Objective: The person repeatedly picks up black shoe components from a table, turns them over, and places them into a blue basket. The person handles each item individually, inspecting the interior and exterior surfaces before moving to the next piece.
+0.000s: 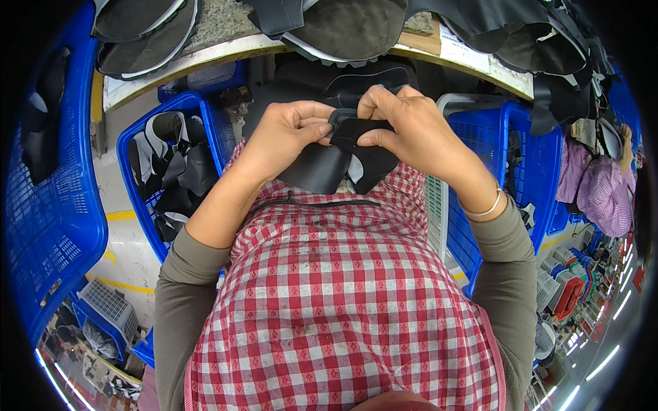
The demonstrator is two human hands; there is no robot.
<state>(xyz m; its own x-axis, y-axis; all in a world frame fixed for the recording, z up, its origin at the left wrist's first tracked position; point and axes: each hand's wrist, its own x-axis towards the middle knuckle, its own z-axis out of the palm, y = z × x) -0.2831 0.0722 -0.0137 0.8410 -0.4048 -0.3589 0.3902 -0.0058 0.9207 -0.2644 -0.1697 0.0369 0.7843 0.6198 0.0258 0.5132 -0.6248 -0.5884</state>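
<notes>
The person held a black sheet-like piece (317,168) in both hands, just above the lap and in front of the desk (154,83). The left hand (293,130) had its thumb and fingers closed together on the piece's upper left edge. The right hand (409,127) pinched its upper right part, the thumb lying along a folded black flap and the bent fingers (379,101) pressing from above. Whether the two hands' fingertips touched could not be told. Below them the piece hung in broad flaps, with a patch of pale lining (355,168) showing between.

The person wore a red-and-white checked apron (343,294), olive sleeves (504,267) and a light bangle (488,207) on the right wrist. Along the desk lay dark padded pieces (349,31) with white edging, some reaching over its front edge. To the left of the lap stood a blue basket (223,130) holding black, grey and white cut pieces (185,161); a larger blue basket (55,219) rose at the far left. To the right, a pale basket (436,205) stood beside another blue one. Farther right, a co-worker in a purple checked garment (606,195) was partly visible.
</notes>
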